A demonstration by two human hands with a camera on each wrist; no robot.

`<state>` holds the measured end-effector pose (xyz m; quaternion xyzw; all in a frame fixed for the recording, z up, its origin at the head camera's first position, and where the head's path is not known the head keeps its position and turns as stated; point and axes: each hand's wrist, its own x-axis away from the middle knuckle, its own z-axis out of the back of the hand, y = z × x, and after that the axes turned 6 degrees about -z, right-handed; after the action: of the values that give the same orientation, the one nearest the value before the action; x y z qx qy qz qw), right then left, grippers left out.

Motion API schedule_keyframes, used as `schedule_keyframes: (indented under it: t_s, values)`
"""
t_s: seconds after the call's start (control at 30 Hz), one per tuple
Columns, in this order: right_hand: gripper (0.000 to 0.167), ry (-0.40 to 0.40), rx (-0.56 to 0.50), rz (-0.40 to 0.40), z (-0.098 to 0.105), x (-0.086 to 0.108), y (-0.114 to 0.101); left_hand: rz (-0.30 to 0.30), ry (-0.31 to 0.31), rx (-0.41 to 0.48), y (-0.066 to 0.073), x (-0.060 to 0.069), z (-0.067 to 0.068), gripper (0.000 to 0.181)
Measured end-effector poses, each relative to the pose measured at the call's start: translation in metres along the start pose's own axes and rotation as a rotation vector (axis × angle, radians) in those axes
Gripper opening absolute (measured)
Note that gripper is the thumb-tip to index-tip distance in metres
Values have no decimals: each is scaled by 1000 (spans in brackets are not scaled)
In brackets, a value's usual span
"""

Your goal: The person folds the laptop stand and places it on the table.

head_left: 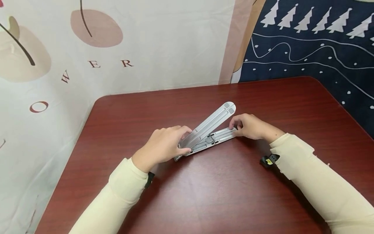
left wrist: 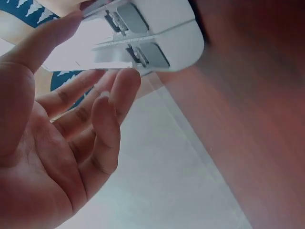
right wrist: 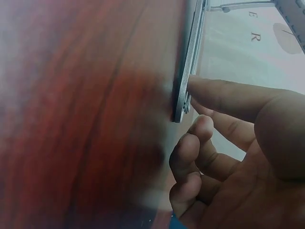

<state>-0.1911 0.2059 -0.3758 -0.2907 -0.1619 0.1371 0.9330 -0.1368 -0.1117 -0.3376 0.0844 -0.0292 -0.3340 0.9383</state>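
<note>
A silver metal folding laptop stand (head_left: 211,124) lies slantwise on the table, its upper arm (head_left: 222,113) raised at an angle over the lower arm (head_left: 225,134). Grey pads mark the raised tip, and a small round joint piece (head_left: 209,139) shows between the arms. My left hand (head_left: 162,144) holds the hinge end between thumb and fingers; its wrist view shows the rounded end (left wrist: 183,40) with grey pads beyond the fingers. At the opposite end my right hand (head_left: 252,126) pinches the lower arm's tip. The right wrist view shows that arm edge-on (right wrist: 183,90) beside the thumb.
The reddish-brown table (head_left: 219,195) extends around the stand on all sides. Behind it hang a pale printed cloth (head_left: 175,42) and a dark blue cloth (head_left: 292,48) with white trees. A black wrist device (head_left: 267,161) sits under the right sleeve.
</note>
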Motion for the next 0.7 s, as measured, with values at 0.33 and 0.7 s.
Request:
schedule_keyframes:
  t_s: [0.33,0.7]
  values:
    - [14,-6,2,3,-4,10,-1,-63,-50,-54,-10,-10,10,53]
    - [15,2,22,17,-6,17,-3,-123,-52,-63,-11,-15,13,57]
